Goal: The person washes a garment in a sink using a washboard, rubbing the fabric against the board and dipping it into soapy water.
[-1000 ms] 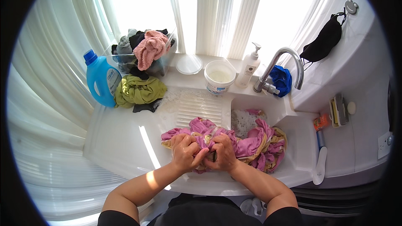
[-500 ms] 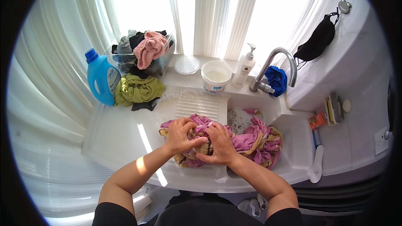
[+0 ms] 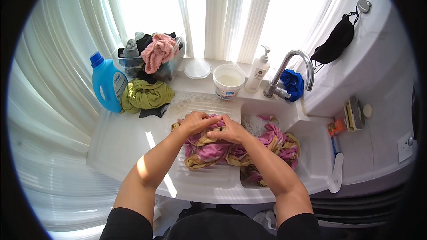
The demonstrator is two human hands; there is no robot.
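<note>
A wet pink and tan cloth [image 3: 212, 152] lies bunched on the ribbed washboard [image 3: 209, 106] of the white sink, its right part hanging over into the basin. My left hand [image 3: 196, 123] is closed on the far part of the bunch, fingers bent into the fabric. Right beside it, my right hand [image 3: 229, 130] grips the same cloth, thumb toward the left hand. The folds under both palms are hidden. Suds [image 3: 253, 125] float in the basin at the far side of the cloth.
Behind stand a white tub [image 3: 229, 81], a pump bottle [image 3: 257, 74] and the chrome faucet [image 3: 307, 64]. At left are a blue detergent bottle [image 3: 106, 84], a green cloth [image 3: 149, 94] and a clear bin of laundry [image 3: 171, 64]. A white brush [image 3: 336, 175] lies on the right edge.
Both hands have pushed away from me along the washboard, carrying the far folds with them. More of the cloth's near part shows, and the hands sit closer together.
</note>
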